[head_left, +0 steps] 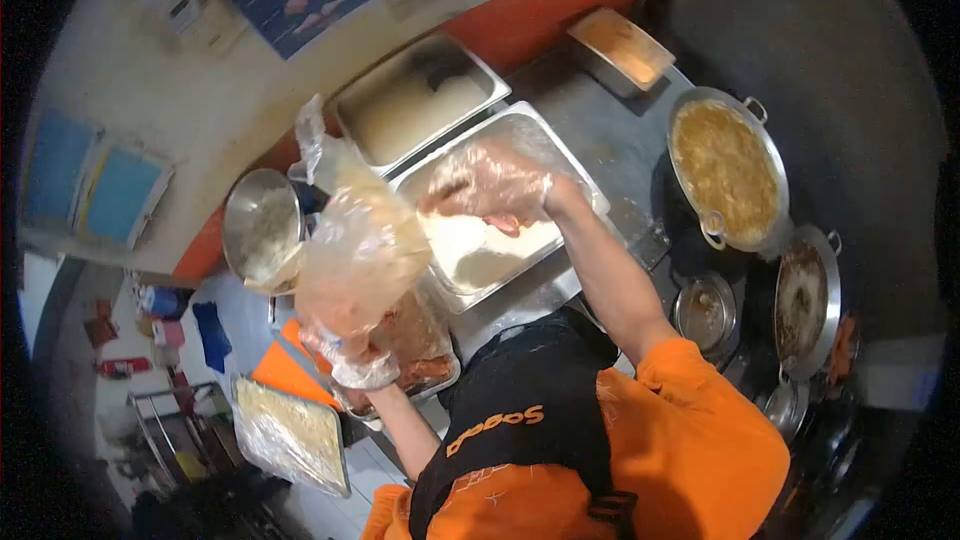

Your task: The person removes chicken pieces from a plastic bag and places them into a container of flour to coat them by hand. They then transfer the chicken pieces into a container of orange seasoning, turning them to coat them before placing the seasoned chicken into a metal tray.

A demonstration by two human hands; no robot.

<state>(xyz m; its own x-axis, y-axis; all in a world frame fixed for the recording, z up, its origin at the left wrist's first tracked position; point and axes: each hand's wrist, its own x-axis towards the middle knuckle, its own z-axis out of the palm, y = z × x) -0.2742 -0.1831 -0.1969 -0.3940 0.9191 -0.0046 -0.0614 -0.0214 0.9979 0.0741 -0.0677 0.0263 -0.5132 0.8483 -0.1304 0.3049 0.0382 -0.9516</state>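
My left hand (352,352), in a clear plastic glove, is closed around the lower part of a cloudy plastic bag (365,230). The bag bulges upward above a metal tray of raw meat (425,372), hiding part of it. Over a deep steel pan (535,120) holding white flour (462,245) is my right hand (490,180), also gloved. Its fingers point left, low in the pan, and are too blurred to show whether they grip anything. A reddish piece of raw meat (503,225) shows at the flour just below that hand.
Behind the flour pan stands another steel pan (415,115) with pale contents. A metal bowl (262,225) is at left, near a film-wrapped tray (290,435). To the right are a wok of bubbling oil (725,170), a second wok (803,300) and a strainer (705,312).
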